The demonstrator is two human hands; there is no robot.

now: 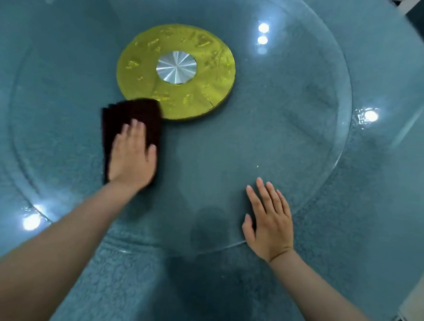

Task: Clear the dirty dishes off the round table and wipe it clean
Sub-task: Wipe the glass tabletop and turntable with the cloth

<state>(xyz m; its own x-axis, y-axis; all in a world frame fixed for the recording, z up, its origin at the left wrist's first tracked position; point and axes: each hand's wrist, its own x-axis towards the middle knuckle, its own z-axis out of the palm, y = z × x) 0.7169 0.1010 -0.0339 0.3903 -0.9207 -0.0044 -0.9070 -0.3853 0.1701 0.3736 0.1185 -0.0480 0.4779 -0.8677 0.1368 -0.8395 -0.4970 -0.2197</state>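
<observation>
Two hands on a round glass-topped table, one pressing a dark cloth flat.

The left hand (132,155) lies spread, fingers straight, palm down on one dark brown cloth (131,128), pressing it onto the glass turntable (309,96) rather than gripping it; the cloth's far corner overlaps the near edge of the gold disc (176,71) at the turntable's middle. The right hand (268,222) is also open, fingers straight and slightly fanned, resting flat on the turntable close to its near rim and holding nothing. The two hands are well apart. The disc has one silver hub (176,67) at its centre. The turntable sits on the round table (366,219), whose blue-green textured top shows through the glass. Five bright light reflections dot the surface, and no dishes show on it.
</observation>
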